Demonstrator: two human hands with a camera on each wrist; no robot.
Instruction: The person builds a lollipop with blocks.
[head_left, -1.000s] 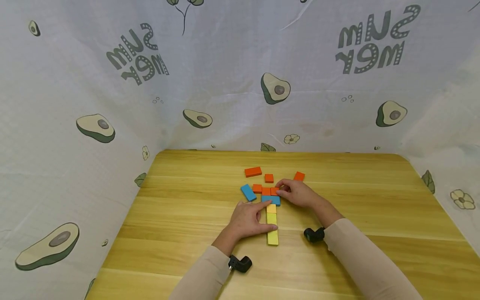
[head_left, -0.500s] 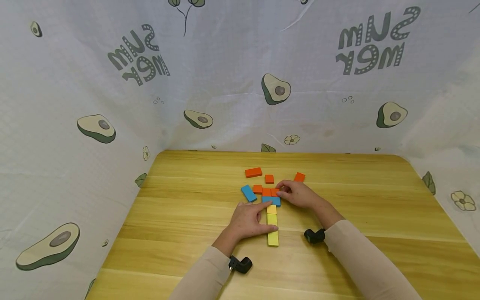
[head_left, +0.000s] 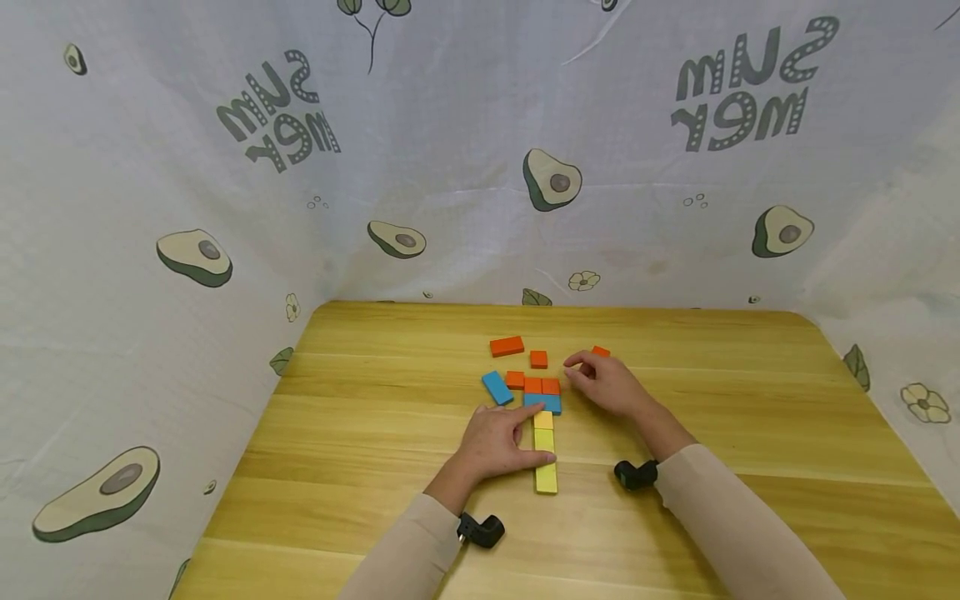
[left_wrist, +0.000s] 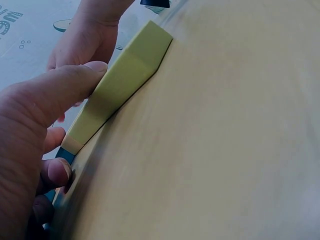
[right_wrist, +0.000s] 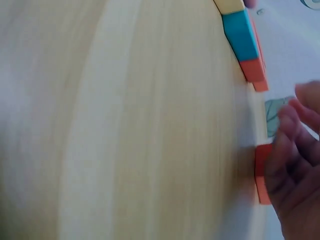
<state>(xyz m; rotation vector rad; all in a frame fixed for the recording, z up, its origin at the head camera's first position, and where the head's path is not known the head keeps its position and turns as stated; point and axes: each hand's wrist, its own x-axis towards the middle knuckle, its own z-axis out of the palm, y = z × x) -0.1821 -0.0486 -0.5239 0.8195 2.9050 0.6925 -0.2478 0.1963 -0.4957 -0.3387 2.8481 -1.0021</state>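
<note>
A row of flat blocks lies on the wooden table: a long yellow block (head_left: 546, 478), a small light-orange block (head_left: 543, 421), a blue block (head_left: 553, 404), then two small red-orange blocks (head_left: 533, 385) side by side at the far end. My left hand (head_left: 491, 442) is spread along the row's left side. Its index finger reaches onto the blue block, and its thumb lies on the yellow block (left_wrist: 117, 82). Off the row's far right, my right hand (head_left: 611, 387) holds nothing, fingers loosely bent. A red block (right_wrist: 261, 175) sits behind it, partly hidden.
Left of the row lie another blue block (head_left: 497, 387) and a small red block (head_left: 514, 380). Farther back are a long red block (head_left: 507, 346) and a small red one (head_left: 538, 359). A printed curtain (head_left: 465, 167) stands behind the table (head_left: 360, 433).
My right hand has let go of the right-hand small red block at the row's far end and drawn back to the right. The left hand stays in place.
</note>
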